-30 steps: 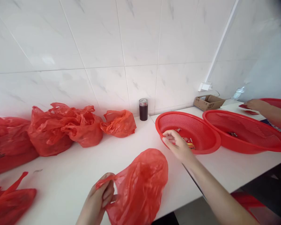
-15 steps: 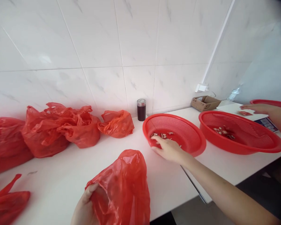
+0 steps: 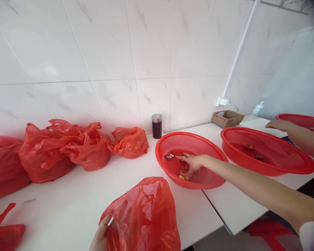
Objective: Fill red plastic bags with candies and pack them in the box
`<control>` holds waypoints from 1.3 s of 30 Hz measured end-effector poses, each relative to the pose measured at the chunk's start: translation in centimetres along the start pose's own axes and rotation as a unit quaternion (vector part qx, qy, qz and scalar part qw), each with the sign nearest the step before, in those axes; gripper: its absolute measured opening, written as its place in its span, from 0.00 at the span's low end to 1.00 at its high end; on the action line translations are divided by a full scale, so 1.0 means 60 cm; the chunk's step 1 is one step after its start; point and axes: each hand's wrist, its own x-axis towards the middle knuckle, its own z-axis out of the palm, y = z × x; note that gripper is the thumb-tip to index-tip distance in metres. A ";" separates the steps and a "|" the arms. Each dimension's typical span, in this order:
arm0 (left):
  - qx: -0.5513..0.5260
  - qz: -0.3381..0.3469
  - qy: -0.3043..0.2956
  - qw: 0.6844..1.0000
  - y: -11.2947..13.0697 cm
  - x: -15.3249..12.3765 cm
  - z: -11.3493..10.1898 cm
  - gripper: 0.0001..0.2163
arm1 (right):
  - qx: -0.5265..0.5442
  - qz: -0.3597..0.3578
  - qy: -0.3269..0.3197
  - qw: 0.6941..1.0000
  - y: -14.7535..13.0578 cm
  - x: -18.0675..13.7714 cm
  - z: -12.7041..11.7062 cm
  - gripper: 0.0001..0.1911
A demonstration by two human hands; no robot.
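My left hand (image 3: 101, 234) grips the edge of a thin red plastic bag (image 3: 151, 212) at the front of the table. Its fingers show faintly through the film, and what is inside the bag is hidden. My right hand (image 3: 194, 164) is down inside a red plastic basket (image 3: 210, 144) with perforated sides, thumb and fingers spread. Below and beside that hand lie small wrapped packets: gold ones (image 3: 182, 173) under the thumb and a dark red-brown one (image 3: 169, 156) off the fingertips. Part of the basket's floor is covered by the hand.
Filled red bags (image 3: 47, 153) line the wall on the left, with a smaller bag (image 3: 129, 142) beside a dark tumbler (image 3: 157, 126). A second red basket (image 3: 267, 169) holds dark packets. Beyond it are a co-worker's hand (image 3: 279, 126), a cardboard box (image 3: 227, 118) and another basket (image 3: 298, 118).
My right hand has gone from the basket's near left rim deeper inside, its fingers now spread. Dark and gold packets now show there; pale pieces are gone from the second basket. The co-worker's hand has shifted.
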 end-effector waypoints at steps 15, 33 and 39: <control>-0.013 -0.035 -0.017 0.999 -0.015 0.009 0.024 0.09 | 0.004 -0.017 0.098 0.995 -0.075 -0.065 0.060 0.39; -0.086 -0.010 -0.037 0.996 -0.024 -0.002 0.099 0.13 | 0.644 -0.275 0.085 0.708 -0.121 -0.156 -0.014 0.27; -0.076 0.047 -0.066 0.994 -0.013 0.005 0.063 0.18 | 0.780 -0.341 -0.004 0.525 -0.311 -0.122 0.168 0.31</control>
